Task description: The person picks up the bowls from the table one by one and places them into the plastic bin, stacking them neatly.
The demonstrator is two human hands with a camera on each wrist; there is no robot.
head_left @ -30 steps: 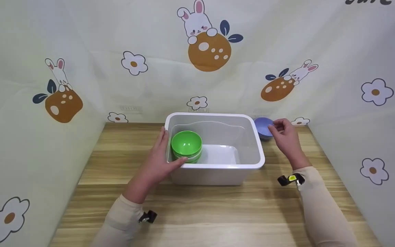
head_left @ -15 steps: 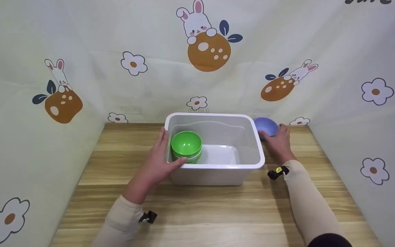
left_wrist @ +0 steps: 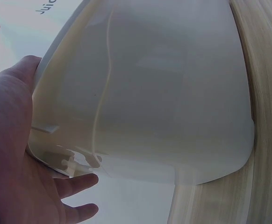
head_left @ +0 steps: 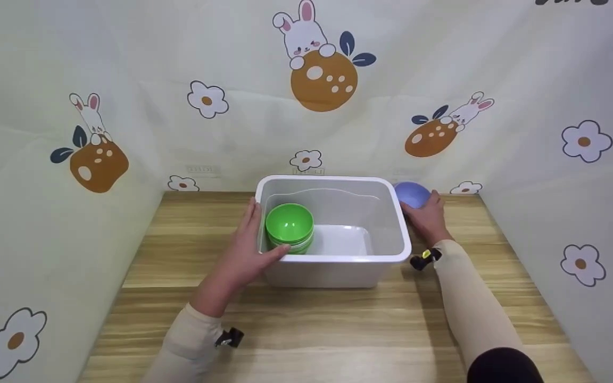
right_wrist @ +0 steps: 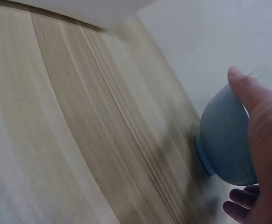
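A white plastic bin (head_left: 333, 274) stands on the wooden table, with a stack of green bowls (head_left: 289, 222) inside at its left end. My left hand (head_left: 234, 255) rests on the bin's front left corner. Its fingers lie fairly straight along the outer side, and its thumb crosses the front rim. Behind the bin's right side, my right hand (head_left: 428, 217) grips a blue bowl (head_left: 412, 194) by its near side. From the right wrist view, the thumb presses at the rim of the upright bowl (right_wrist: 227, 135). Whether its foot touches the table cannot be told.
Fabric walls (head_left: 221, 138) with rabbit and flower prints enclose the wooden table (head_left: 306, 330) at the back and both sides. The back wall is close behind the bin and the blue bowl. Small black camera mounts (head_left: 230, 337) sit on both wrists.
My right hand has moved left and taken hold of the blue bowl, which shifted right a little and then slightly back. The left hand, bin and green bowls have stayed put.
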